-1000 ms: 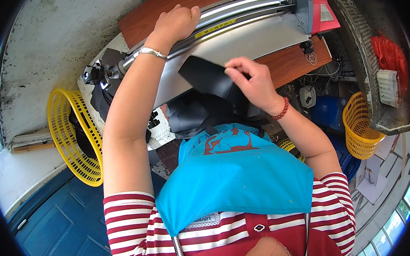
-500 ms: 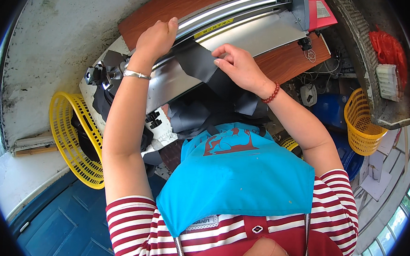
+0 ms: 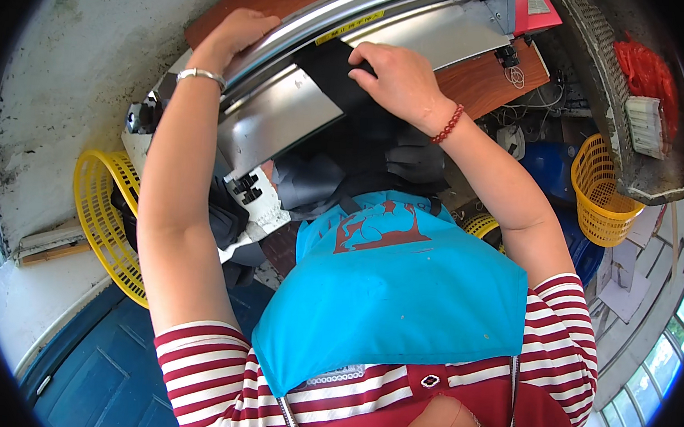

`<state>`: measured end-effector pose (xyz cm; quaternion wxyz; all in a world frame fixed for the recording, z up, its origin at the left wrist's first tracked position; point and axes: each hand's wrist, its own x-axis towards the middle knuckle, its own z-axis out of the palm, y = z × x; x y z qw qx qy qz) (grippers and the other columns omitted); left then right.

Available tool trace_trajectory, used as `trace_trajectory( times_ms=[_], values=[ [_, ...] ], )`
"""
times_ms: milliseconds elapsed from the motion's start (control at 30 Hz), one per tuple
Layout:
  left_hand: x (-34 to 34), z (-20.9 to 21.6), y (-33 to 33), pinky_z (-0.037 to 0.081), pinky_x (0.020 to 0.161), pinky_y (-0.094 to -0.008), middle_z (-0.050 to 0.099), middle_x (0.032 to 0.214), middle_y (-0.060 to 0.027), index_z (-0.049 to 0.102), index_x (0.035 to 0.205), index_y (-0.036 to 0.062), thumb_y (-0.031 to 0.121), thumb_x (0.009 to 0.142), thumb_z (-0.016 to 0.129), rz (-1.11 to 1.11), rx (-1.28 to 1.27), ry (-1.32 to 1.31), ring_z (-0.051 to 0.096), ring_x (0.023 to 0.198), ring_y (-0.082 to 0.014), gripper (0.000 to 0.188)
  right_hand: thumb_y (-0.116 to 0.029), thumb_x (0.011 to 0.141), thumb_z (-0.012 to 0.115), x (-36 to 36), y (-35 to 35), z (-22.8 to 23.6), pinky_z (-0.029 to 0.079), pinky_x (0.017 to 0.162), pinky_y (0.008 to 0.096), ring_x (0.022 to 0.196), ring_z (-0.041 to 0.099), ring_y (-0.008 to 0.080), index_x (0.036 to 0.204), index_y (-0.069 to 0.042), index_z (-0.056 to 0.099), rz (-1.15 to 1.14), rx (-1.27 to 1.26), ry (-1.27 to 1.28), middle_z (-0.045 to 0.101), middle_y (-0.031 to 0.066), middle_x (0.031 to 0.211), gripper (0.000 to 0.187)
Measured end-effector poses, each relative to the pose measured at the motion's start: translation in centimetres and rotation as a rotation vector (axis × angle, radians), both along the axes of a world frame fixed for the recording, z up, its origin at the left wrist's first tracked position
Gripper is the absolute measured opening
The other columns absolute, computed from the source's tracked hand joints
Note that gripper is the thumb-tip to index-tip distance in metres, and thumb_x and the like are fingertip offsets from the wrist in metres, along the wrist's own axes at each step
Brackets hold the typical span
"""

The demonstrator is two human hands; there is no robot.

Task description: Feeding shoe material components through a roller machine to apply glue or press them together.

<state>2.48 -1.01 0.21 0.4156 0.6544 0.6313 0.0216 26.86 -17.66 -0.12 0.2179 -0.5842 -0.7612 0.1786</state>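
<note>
— On the steel plate [image 3: 285, 120] of the press machine: what is the item?

— Black fabric piece [image 3: 336, 76], one; lies flat across the plate, near edge hanging off towards the apron [image 3: 392, 295]. Appears light, limp, easily creased; likely slides on polished metal.

— Hands?

— Right hand [image 3: 393, 80]: fingers together, pressed flat on the fabric's far end, not pinching. Left hand [image 3: 239, 35]: closed over the roller bar [image 3: 354, 11] left of the fabric, touching no cloth.

— Best hold?

— Flat palm, or a pinch at an edge or corner.

— Beyond the plate?

— Yellow basket [image 3: 106, 223] to its left; second yellow basket [image 3: 601, 198] to its right.
</note>
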Motion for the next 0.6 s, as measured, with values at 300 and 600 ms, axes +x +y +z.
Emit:
trace_trajectory(
  times_ms=[300,600],
  values=[
    [-0.9,5.6,1.3,0.055,0.081,-0.0258,0.067,0.103,-0.0012,0.066,0.118,0.0135,0.017,0.099,0.061,0.022,0.164,-0.284,0.063,0.092,-0.0098,0.02,-0.014,0.081,0.073,-1.2,-8.2,-4.0,0.053,0.07,0.0367,0.081,0.065,0.0254,0.096,-0.009,0.067,0.429,0.168,0.172,0.061,0.0066,0.092,0.017],
    [-2.1,18.0,-1.1,0.048,0.049,-0.0222,0.065,0.092,-0.0047,0.057,0.133,0.0055,0.001,0.093,0.056,0.242,0.335,-0.598,0.059,0.064,-0.0112,0.04,-0.031,0.086,0.072,-6.4,-6.8,-12.2,0.043,0.1,0.0464,0.114,0.059,0.0296,0.101,-0.008,0.069,0.432,-0.046,-0.117,0.064,0.0115,0.11,0.027]
  ],
)
